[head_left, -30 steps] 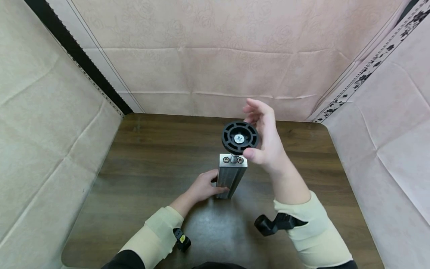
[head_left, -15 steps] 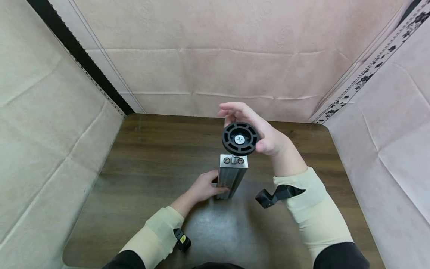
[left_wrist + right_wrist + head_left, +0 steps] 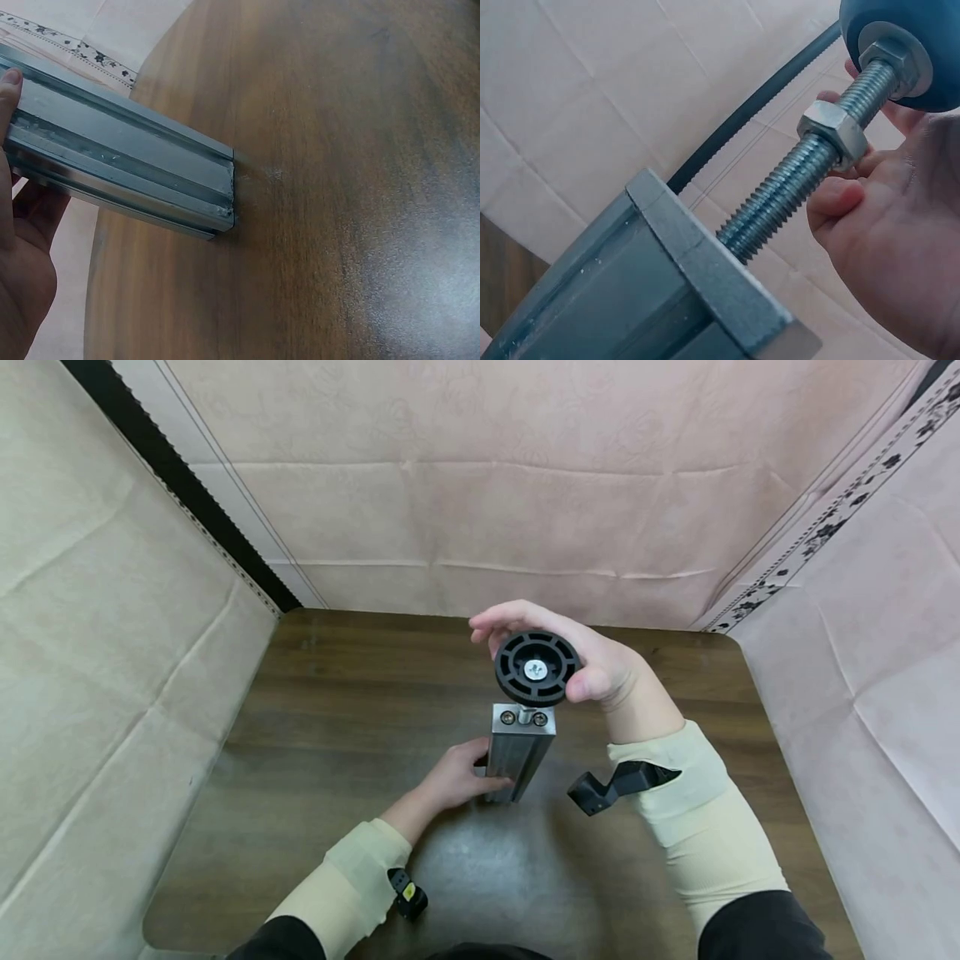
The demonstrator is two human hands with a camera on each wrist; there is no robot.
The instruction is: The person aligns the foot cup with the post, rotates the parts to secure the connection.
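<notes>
A levelling foot, with a round black plastic base [image 3: 537, 669], stands at the top end of an upright aluminium profile [image 3: 520, 752]. Its threaded rod [image 3: 784, 196] runs into the end plate [image 3: 705, 262], with a hex nut [image 3: 832, 133] partway along. My left hand [image 3: 452, 777] grips the profile near the table; the profile's lower end [image 3: 225, 187] meets the tabletop. Around the base's right and rear is my right hand [image 3: 600, 660], fingers loosely bent and spread behind the rim, thumb beside its right edge. Whether the thumb touches the rim is unclear.
The brown wooden table [image 3: 330, 693] has rounded corners. Pale cloth panels [image 3: 480, 510] enclose its back and both sides. Two screws [image 3: 507, 717] sit in the profile's end plate. Each forearm wears a black wrist camera [image 3: 600, 792].
My right hand has turned anticlockwise about the foot, its fingers swinging left behind the base and the thumb shifting from front to right edge. The left hand and profile stay put.
</notes>
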